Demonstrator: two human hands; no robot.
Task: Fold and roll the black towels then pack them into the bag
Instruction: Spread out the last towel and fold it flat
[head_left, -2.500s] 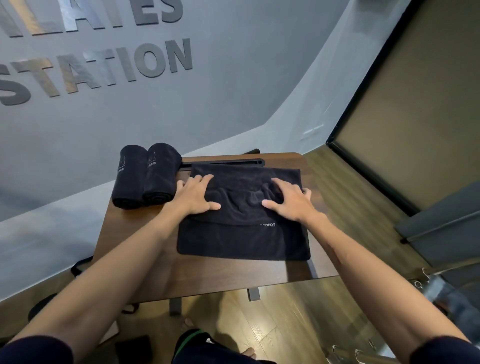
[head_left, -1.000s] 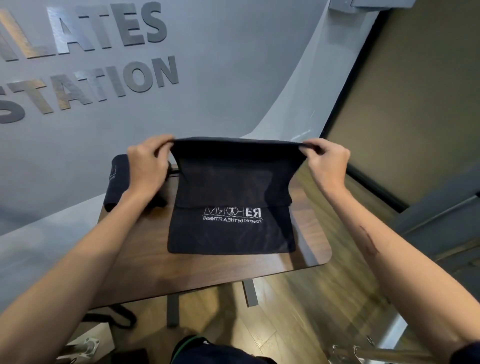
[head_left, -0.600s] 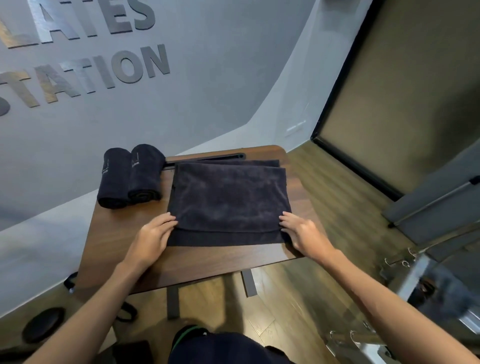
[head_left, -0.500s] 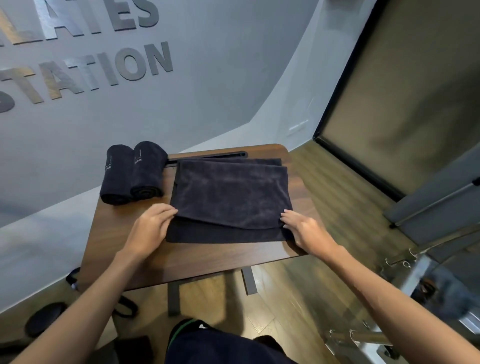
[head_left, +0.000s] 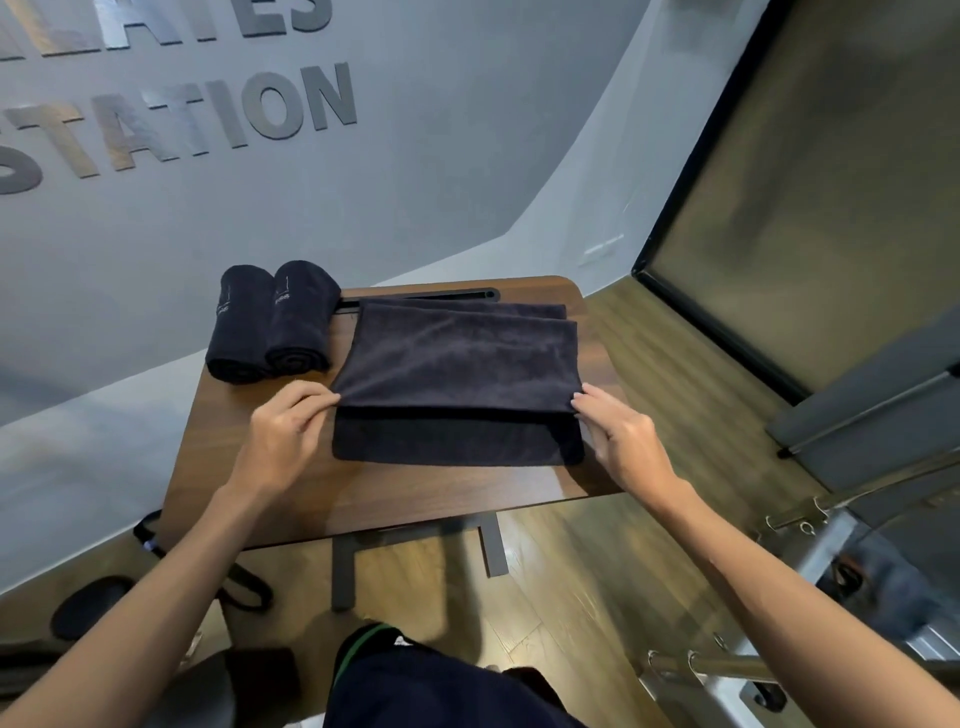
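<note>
Now we pinch the soft, limp towel (head_left: 457, 353) with our left hand (head_left: 283, 434) at nine o'clock, right hand (head_left: 621, 434) at three.

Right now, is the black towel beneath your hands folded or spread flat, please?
Folded: the black towel's upper layer lies over a lower one on the wooden table.

The grey wall (head_left: 415, 156) bears raised letters reading "STATION" (head_left: 171, 130).
</note>
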